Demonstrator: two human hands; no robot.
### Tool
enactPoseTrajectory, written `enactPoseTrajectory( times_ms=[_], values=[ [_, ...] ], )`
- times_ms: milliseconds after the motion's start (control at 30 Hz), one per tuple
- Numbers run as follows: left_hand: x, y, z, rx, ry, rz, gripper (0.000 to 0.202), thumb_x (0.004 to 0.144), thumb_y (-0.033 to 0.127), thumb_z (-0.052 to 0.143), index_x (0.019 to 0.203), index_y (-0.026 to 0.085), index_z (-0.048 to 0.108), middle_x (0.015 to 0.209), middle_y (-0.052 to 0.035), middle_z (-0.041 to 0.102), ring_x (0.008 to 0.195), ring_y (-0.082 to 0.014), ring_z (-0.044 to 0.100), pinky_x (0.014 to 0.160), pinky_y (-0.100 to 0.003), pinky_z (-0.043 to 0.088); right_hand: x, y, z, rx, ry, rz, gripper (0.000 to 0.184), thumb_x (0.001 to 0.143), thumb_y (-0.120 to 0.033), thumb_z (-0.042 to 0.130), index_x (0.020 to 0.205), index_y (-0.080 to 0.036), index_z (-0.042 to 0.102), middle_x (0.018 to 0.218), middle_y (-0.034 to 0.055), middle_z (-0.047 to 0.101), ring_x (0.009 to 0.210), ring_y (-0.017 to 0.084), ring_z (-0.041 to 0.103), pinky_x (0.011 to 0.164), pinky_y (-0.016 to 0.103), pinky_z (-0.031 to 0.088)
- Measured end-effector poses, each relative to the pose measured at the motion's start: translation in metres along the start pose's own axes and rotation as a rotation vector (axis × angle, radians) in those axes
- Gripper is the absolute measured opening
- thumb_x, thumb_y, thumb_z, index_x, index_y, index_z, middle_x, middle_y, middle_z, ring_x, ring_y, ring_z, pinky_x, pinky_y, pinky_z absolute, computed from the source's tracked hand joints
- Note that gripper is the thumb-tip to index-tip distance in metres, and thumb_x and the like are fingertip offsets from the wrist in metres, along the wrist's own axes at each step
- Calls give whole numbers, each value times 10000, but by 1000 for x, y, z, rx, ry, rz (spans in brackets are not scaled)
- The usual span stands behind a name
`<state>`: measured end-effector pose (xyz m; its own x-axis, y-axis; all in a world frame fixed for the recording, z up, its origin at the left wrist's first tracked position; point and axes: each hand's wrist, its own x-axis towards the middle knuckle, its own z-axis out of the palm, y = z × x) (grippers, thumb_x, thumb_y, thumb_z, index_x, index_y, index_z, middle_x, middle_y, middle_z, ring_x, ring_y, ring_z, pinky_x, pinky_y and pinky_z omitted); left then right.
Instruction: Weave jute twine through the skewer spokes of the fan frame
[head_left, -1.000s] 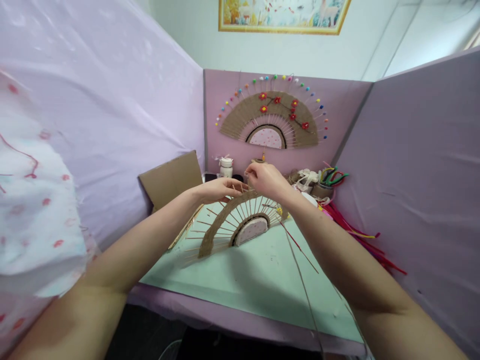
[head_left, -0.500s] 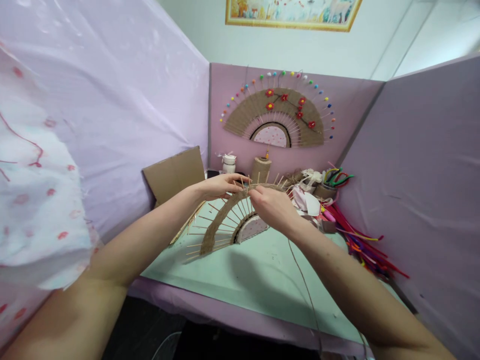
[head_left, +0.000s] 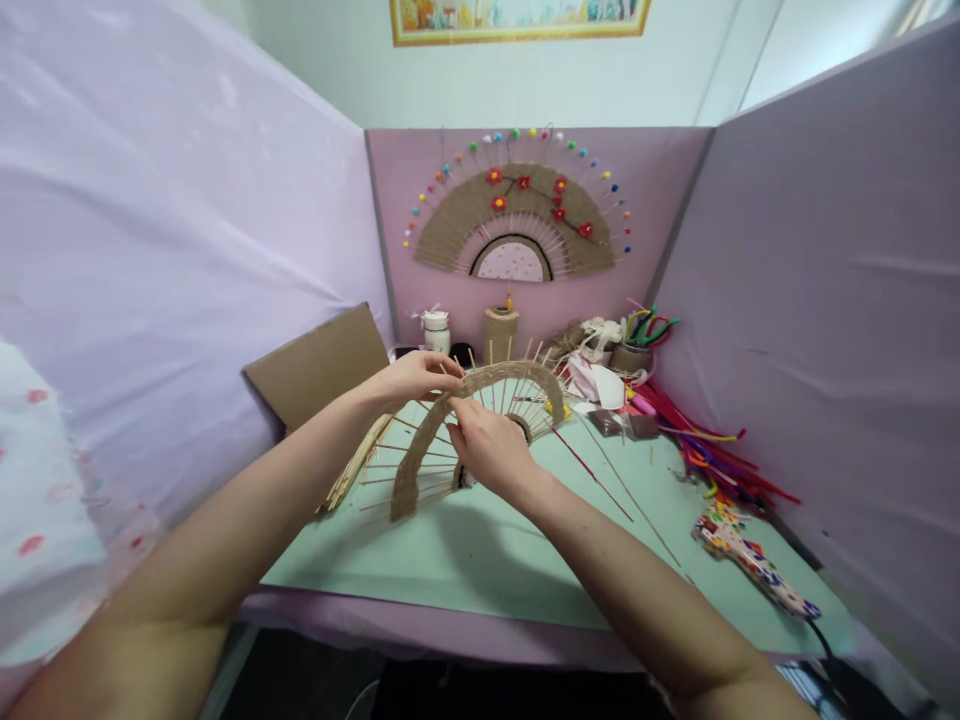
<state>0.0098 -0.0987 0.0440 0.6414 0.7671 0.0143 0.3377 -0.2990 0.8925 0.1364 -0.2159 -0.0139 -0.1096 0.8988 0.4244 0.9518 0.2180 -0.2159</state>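
While the half-woven fan (head_left: 418,458) of sticks and twine stands on edge at the centre of the frame on the green worktop (head_left: 525,560), the left hand (head_left: 409,378) pinches its upper rim and the right hand (head_left: 491,450) closes narrow on it just below. Lower right lies a glue gun (head_left: 750,565); a finished fan (head_left: 514,215) hangs upper centre.

Three partition panels draped in lilac cloth box in the desk: a left panel (head_left: 187,230), a back panel (head_left: 667,180) and a right panel (head_left: 840,250). Above them rises a pale wall (head_left: 525,80) bearing a gold-framed picture (head_left: 517,18), cut off by the top edge. The tabletop (head_left: 487,570) is mint green with a lilac front rim. The light is soft and even
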Motion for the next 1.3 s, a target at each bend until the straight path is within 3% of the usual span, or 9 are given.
enactPoseTrajectory(
  times_ms=[167, 333, 433, 567, 667, 800, 933, 1200, 1300],
  values=[
    [7, 6, 2, 144, 114, -12, 241, 592, 315, 762, 772, 163, 710, 691, -22, 645, 678, -144, 580, 634, -275, 486, -3, -2, 6, 74, 8, -4, 365, 951, -252, 405, 1302, -219, 497, 1190, 90, 666, 977, 235, 660, 765, 337, 492],
    [7, 17, 2, 474, 207, 74, 164, 618, 300, 698, 719, 173, 719, 662, -13, 668, 649, -154, 583, 582, -258, 424, -3, 0, 10, 132, 29, -16, 351, 953, -249, 395, 1280, -195, 510, 1156, 101, 676, 981, 240, 660, 782, 342, 484],
    [8, 27, 1, 666, 203, 97, 112, 618, 250, 660, 680, 175, 717, 669, -17, 690, 663, -168, 608, 590, -261, 411, -3, -1, 10, 161, 32, -13, 352, 953, -256, 393, 1279, -189, 506, 1140, 104, 676, 964, 247, 661, 757, 346, 484],
    [10, 37, -1, 766, 146, 53, 110, 609, 185, 614, 643, 169, 718, 541, -16, 641, 579, -167, 600, 557, -267, 409, -4, -5, 8, 245, 35, -22, 374, 947, -273, 420, 1304, -183, 480, 1149, 106, 666, 975, 246, 648, 782, 356, 482],
    [13, 41, -4, 732, 77, -33, 80, 608, 171, 618, 602, 163, 697, 477, -12, 593, 538, -160, 584, 550, -263, 431, -5, -9, 6, 309, 59, -22, 409, 940, -266, 432, 1338, -175, 456, 1190, 113, 649, 1012, 237, 630, 839, 357, 474],
    [19, 46, -9, 538, -9, -248, 13, 614, 157, 677, 606, 161, 667, 564, -9, 627, 582, -142, 601, 615, -256, 500, 0, -16, 2, 377, 111, -15, 450, 934, -239, 420, 1373, -143, 432, 1209, 126, 643, 1047, 231, 614, 888, 354, 460],
    [20, 52, -12, 445, -74, -378, 102, 668, 133, 693, 589, 135, 627, 530, 4, 583, 574, -113, 574, 652, -242, 507, 7, -24, -6, 388, 111, 26, 443, 931, -241, 420, 1364, -149, 439, 1179, 124, 658, 1004, 238, 631, 844, 353, 464],
    [22, 57, -14, 271, -218, -470, 194, 815, 51, 547, 653, 78, 651, 616, -82, 663, 647, -135, 613, 708, -287, 518, 23, -14, -19, 418, 142, 66, 318, 903, -261, 464, 1195, -178, 557, 1013, 93, 707, 877, 237, 647, 740, 320, 439],
    [25, 55, -11, 225, -189, -405, 117, 848, 80, 576, 819, 31, 678, 781, -120, 691, 747, -174, 645, 737, -345, 535, 31, 0, -20, 514, 141, 49, 265, 886, -249, 474, 1107, -187, 608, 923, 56, 713, 779, 191, 631, 686, 281, 421]
  ],
)
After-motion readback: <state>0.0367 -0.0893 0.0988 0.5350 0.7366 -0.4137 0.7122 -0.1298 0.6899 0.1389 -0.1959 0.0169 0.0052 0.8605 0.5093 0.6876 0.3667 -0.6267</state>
